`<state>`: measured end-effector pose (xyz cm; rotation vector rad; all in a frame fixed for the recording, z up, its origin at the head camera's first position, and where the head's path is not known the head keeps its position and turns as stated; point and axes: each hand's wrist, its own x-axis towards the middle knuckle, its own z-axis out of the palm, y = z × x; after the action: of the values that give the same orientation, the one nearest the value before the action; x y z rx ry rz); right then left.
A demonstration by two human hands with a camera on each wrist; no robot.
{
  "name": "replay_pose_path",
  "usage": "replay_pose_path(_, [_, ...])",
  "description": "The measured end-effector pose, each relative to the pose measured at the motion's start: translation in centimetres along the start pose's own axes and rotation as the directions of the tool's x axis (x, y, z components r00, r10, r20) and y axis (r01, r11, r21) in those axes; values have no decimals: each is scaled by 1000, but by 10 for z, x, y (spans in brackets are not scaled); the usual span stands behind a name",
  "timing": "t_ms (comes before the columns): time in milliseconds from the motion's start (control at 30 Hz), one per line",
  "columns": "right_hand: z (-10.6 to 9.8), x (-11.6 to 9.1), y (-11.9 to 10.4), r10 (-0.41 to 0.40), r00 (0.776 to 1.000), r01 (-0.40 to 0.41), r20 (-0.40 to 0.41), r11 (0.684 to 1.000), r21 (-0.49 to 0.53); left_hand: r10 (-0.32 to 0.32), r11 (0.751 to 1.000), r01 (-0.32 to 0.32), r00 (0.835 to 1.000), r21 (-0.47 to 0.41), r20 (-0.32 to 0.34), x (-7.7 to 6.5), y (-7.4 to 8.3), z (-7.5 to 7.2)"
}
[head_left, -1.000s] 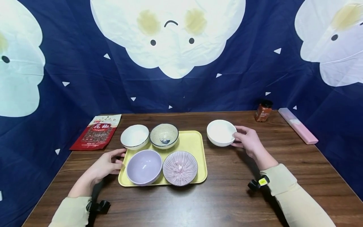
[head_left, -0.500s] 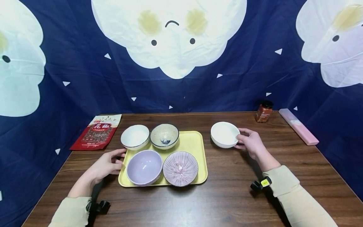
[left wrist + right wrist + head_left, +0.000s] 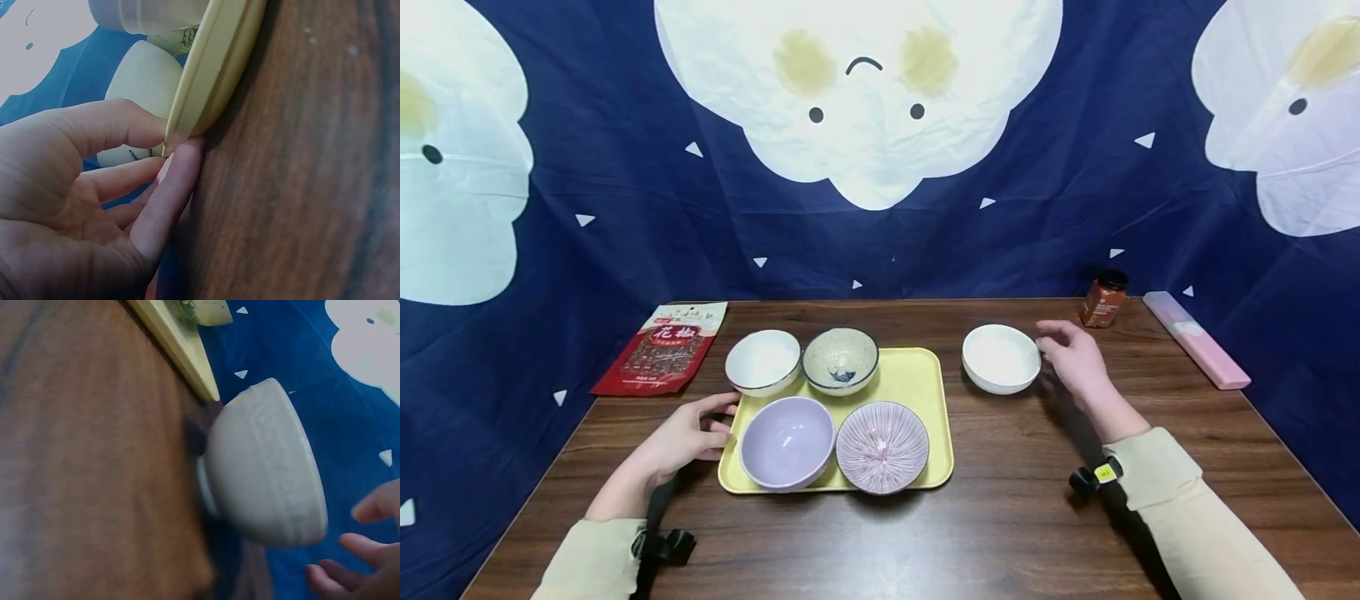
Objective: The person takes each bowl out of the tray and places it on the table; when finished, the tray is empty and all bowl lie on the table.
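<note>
My left hand (image 3: 681, 442) pinches the left rim of the yellow tray (image 3: 917, 375); in the left wrist view the thumb (image 3: 140, 128) lies on one side of the rim and fingers on the other. On the tray are a white bowl with a dark rim (image 3: 763, 360), a speckled bowl with a blue fish (image 3: 841, 360), a lilac bowl (image 3: 787, 443) and a purple-striped bowl (image 3: 882, 447). A plain white bowl (image 3: 1001, 358) stands on the table right of the tray. Just right of this bowl is my right hand (image 3: 1077, 362), its fingers apart from the bowl (image 3: 265, 469) in the right wrist view.
A red spice packet (image 3: 662, 350) lies at the back left of the wooden table (image 3: 1000, 517). Toward the back right stand a black-lidded jar (image 3: 1105, 298) and a long pink box (image 3: 1197, 340). A blue cloth (image 3: 880, 242) with cloud faces hangs behind.
The white bowl has shifted slightly right and come to rest on the table. My right hand has let go of it and drawn away. My left hand keeps its hold on the tray.
</note>
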<state>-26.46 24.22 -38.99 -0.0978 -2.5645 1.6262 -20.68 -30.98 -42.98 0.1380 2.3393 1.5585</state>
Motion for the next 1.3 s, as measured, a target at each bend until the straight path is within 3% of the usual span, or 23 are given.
replay_pose_path(67, [0,1,-9,-79,993,76,-92,997,-32,-6,1000,6,1000,2,-3,1,0,0])
replay_pose_path(133, [3,2,-20,-136,983,135,-125,991,-23,-7,1000,7,1000,4,-3,2,0,0])
replay_pose_path(233, [11,2,-40,-173,984,176,-52,983,58,0,1000,0,1000,-1,-2,2,1,-1])
replay_pose_path(333, [28,3,-56,-180,980,168,85,978,126,16,1000,-16,1000,-13,13,2,0,-2])
replay_pose_path(533, [71,1,-74,-126,931,51,344,974,219,33,999,-32,999,-44,30,1,-3,-2])
replay_pose_path(733, [112,3,-85,-28,859,-125,512,957,262,24,999,-23,999,-45,22,0,-6,-1])
replay_pose_path(1067, [167,19,-90,96,752,-327,652,913,243,27,999,-27,999,-41,22,-3,-8,-2])
replay_pose_path(1167, [176,22,-88,131,730,-373,670,899,231,26,999,-26,999,-45,18,-2,-8,-1])
replay_pose_path(1300, [184,25,-85,145,719,-406,680,882,241,31,999,-30,999,-45,20,-1,-8,-1])
